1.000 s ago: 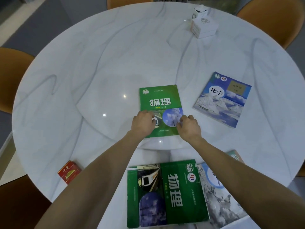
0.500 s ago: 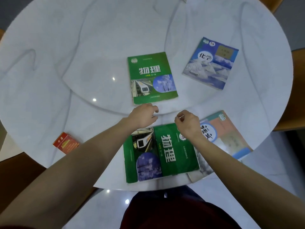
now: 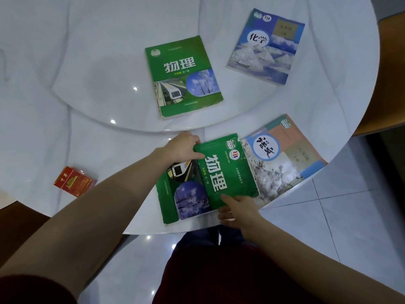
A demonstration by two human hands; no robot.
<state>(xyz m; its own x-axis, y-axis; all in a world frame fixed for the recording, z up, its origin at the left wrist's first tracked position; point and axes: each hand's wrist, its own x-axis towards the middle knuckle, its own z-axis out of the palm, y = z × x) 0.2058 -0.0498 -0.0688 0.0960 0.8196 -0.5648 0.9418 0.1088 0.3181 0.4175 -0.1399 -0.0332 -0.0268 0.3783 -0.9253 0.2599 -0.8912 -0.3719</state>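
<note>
Near the table edge (image 3: 142, 224), the green physics book (image 3: 228, 172) lies touching the Chinese book (image 3: 285, 163). The left hand (image 3: 182, 148) grips its far corner; the right hand (image 3: 238, 211) pinches its near edge. Best lift both sides together, flat and slow.

Glossy marble-look table (image 3: 92, 150), glossy paper textbook (image 3: 228, 172)

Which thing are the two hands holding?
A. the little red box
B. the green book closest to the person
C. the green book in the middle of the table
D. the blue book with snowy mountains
B: the left hand grips the far corner of the near green book, and the right hand pinches its near edge, thumb on the cover.
</note>
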